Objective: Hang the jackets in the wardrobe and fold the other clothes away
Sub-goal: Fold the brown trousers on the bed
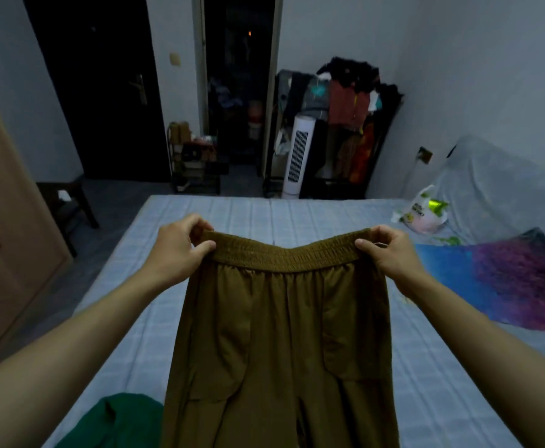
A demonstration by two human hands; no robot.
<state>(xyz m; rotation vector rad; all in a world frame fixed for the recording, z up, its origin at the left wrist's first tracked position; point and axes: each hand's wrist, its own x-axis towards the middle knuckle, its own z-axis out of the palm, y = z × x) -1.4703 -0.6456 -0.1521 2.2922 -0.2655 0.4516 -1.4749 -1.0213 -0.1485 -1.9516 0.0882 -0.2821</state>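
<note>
While held up over the bed [200,318]: olive trousers [281,334], waistband pinched at each end by left hand [180,244] and right hand [390,250]. Beyond bed's far right: plastic bag [421,211], print unreadable.

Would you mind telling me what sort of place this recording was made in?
Most likely a home bedroom: a bed fills the foreground, a crowded clothes rack stands against the far wall, and both hands hold up trousers over the bed.
</note>
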